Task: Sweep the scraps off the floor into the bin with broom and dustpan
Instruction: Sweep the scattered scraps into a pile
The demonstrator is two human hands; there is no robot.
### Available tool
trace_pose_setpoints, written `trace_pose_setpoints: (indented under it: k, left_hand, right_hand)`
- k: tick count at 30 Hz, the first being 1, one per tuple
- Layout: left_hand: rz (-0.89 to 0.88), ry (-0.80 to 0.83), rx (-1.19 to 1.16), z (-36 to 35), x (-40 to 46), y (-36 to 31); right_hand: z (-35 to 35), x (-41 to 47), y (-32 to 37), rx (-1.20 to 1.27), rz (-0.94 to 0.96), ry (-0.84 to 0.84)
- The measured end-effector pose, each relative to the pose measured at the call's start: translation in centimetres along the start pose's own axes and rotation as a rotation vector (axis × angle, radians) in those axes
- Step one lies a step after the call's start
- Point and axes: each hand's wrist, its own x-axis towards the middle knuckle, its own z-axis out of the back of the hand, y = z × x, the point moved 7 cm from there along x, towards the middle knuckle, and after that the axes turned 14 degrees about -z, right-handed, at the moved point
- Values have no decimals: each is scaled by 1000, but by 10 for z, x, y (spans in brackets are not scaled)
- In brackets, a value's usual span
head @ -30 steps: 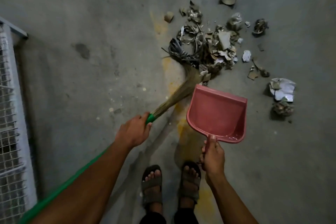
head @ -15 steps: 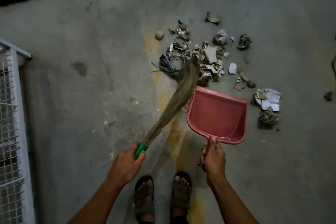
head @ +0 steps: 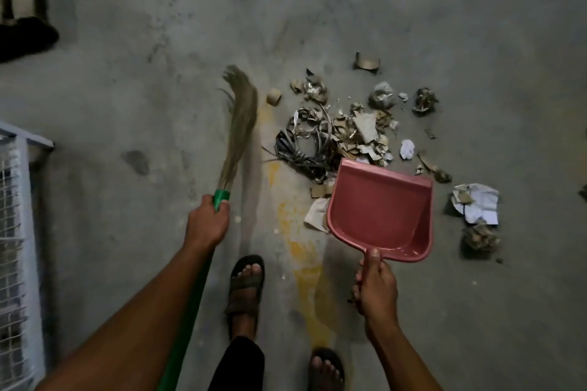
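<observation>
Two tools in hand, one heap on the floor (head: 476, 25).

Broom (head: 239, 117): we grip it with the left hand (head: 208, 222), fingers curled round the green handle just below the bristle collar. Bristles long, soft and grassy; they point far and stand left of the heap, apart from it. We judge them light and limp, bending under any push, so a grip this close to the collar gives the most control.

Dustpan (head: 381, 213): pink plastic, held by the right hand (head: 376, 287), fingers wrapped round its stub handle, thumb on top. Its far lip sits at the near edge of the heap. We judge it light and stiff. Nothing lies in the tray.

Scraps (head: 343, 133): torn card, crumpled paper, a dark coil of strapping, spread from the centre to the right. We judge them light and springy; the coil may snag bristles, flat pieces may slide under the lip.

Not made out: no bin that we can name. A wire-mesh frame (head: 16, 232) is cut off at the left edge, a dark object (head: 25, 9) at the far left. Whether the lip touches the floor we cannot tell. The light is dim.
</observation>
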Motion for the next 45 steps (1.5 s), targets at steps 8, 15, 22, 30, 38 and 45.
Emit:
trace_pose_setpoints:
  k: [8,15,22,30,38,45]
  left_hand:
    - [213,24,19,14,173,41]
    - [-118,388,467,-30,220,57]
    - [-337,515,556,-72,201,27]
    - [-582,554,784,-87,174,-5]
    - [-664,395,602,-75,90,-21]
    - [-600,198,321,-82,42,-75]
  right_hand:
    - [-80,57,27,70,-31,-38]
    - [-124,83,23,151,-78,-87]
    - [-122,82,23,166,-96,-119]
    - [-103,90,13,177,-122,-159]
    - [-32,85,-8,279,-154,-154]
    - [48,90,-7,295,-160,-208]
